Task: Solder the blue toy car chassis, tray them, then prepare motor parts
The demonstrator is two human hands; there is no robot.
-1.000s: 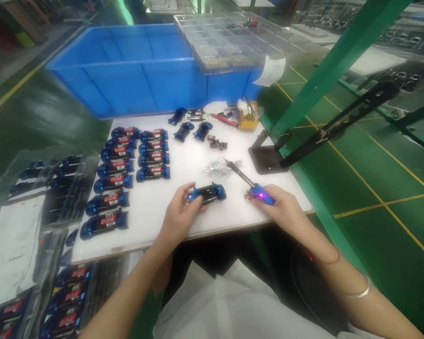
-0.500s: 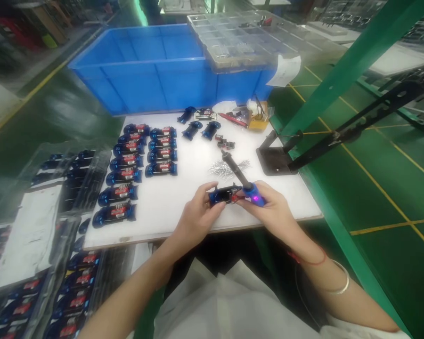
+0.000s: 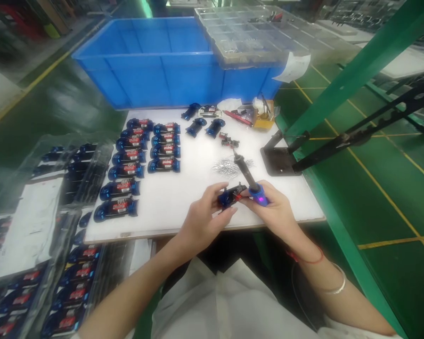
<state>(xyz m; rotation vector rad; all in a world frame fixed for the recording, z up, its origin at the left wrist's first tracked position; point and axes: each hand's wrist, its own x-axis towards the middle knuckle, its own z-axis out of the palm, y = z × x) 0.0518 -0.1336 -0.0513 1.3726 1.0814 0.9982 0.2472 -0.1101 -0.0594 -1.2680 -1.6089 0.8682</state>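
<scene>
My left hand (image 3: 207, 217) is closed around a small blue toy car chassis (image 3: 229, 197), held just above the front edge of the white table (image 3: 198, 188). My right hand (image 3: 273, 212) grips a blue electric screwdriver (image 3: 251, 182) with a lit purple light, its dark shaft pointing up and away. The fingers of that hand also press a small red part against the car's right end. Both hands meet at the car.
Two rows of finished blue cars (image 3: 141, 160) lie on the table's left. A pile of screws (image 3: 228, 167), loose car parts (image 3: 205, 123) and a yellow box (image 3: 263, 117) sit farther back. A blue bin (image 3: 155, 61), clear parts organizer (image 3: 254, 40), black stand (image 3: 282, 160) and plastic trays (image 3: 56, 197) surround the table.
My right hand, with the screwdriver and red part, has moved left to meet the car. My left hand has lifted and tilted the car off the table.
</scene>
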